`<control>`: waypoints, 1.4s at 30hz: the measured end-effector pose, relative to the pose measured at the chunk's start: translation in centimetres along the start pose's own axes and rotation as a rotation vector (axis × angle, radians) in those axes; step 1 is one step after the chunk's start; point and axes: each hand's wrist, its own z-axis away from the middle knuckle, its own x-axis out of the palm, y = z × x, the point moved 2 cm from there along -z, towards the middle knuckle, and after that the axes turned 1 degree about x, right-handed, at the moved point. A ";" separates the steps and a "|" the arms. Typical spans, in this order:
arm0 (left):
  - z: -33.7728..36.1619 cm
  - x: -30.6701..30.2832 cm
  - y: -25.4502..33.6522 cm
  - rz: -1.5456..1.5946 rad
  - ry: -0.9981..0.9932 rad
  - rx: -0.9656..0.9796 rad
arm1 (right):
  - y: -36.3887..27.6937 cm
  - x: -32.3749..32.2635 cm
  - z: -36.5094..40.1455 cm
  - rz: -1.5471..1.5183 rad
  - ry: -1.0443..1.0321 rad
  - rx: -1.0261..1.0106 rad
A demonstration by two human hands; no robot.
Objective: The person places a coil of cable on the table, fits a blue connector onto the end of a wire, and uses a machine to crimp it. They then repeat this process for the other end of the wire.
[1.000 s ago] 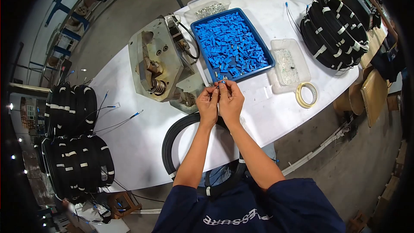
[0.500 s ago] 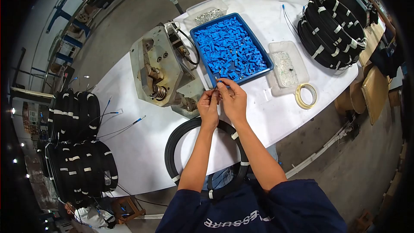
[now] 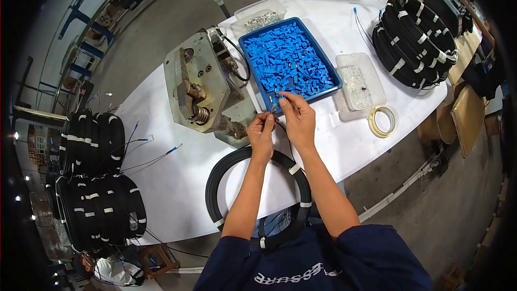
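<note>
Left hand: it is closed in a pinch on the end of the thin black cable. It holds the tip up, just by the other hand.
Right hand: its thumb and first finger are pressed together at the near edge of the blue tray. What is between them is too small to tell.
Thin black cable: it runs from between the two hands down to 6 o'clock and joins the cable ring.
Cable ring: it lies flat at the table edge, close to the body. This looks like a way to let the loose end reach the hands with no pull.
Blue tray: it sits at 12 o'clock, just past the fingers, full of small blue pieces — a short reach, I think.
Metal machine: it is at 10 o'clock, close to the left hand.
Clear boxes: one with silver bits is at 12 o'clock, past the tray. One with see-through bits is at 2 o'clock.
Tape roll: it lies flat at 3 o'clock.
Cable stacks: one pile is at 2 o'clock and two piles are at 8 o'clock — all well apart from the hands.
Table: it is white and smooth. Loose wires with blue tips lie at 9 o'clock.
Room: the floor is grey, with blue racks far off at 10 o'clock and wood boards at 3 o'clock.
</note>
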 end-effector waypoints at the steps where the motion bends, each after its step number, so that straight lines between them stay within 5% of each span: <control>1: 0.0 0.0 0.0 0.017 -0.003 0.002 | -0.1 0.0 -0.1 -0.001 -0.031 0.017; 8: 0.1 -0.1 -0.1 0.109 -0.072 0.061 | -0.9 -0.7 0.4 0.005 -0.104 -0.114; 10: 0.1 -0.1 -0.2 0.092 -0.093 0.070 | -1.5 -1.2 0.8 0.329 -0.126 -0.335; 13: 0.2 -0.2 -0.3 0.083 -0.133 0.087 | -1.1 -1.4 1.7 0.388 -0.145 -0.485; 42: 0.0 -0.3 -0.5 0.086 -0.116 0.043 | -2.3 -1.7 2.1 0.375 -0.162 -0.464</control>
